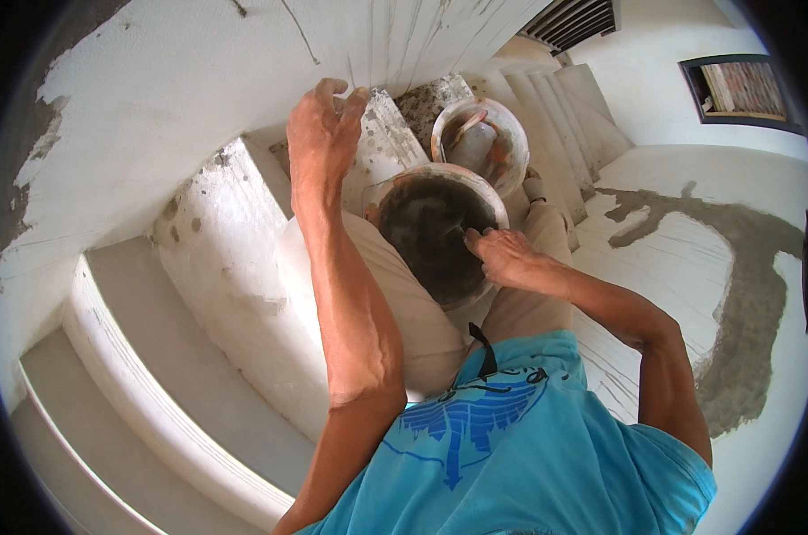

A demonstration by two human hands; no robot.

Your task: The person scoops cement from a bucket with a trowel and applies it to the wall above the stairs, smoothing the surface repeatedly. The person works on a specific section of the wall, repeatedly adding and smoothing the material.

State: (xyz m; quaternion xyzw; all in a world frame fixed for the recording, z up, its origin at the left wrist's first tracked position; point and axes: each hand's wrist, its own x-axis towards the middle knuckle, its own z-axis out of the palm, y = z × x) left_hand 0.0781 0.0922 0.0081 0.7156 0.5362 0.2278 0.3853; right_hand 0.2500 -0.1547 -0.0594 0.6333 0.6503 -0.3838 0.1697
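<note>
Our right hand (pixel 502 254) curled over the rim of the bucket (pixel 435 234) of dark wet mortar, which sat between our knees; what it pinched we could not tell. Our left hand (pixel 322 125) pressed half-spread fingers against the white plastered wall (pixel 190 80). A second bucket (pixel 480 143) stood just beyond, on the stair steps (pixel 154 357).

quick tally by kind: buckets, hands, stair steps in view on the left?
Buckets: 2, a near bucket with dark mix and a far bucket behind it
Hands: 2, left hand on the white wall, right hand in the near bucket
Steps at left: 3
Total: 7
</note>
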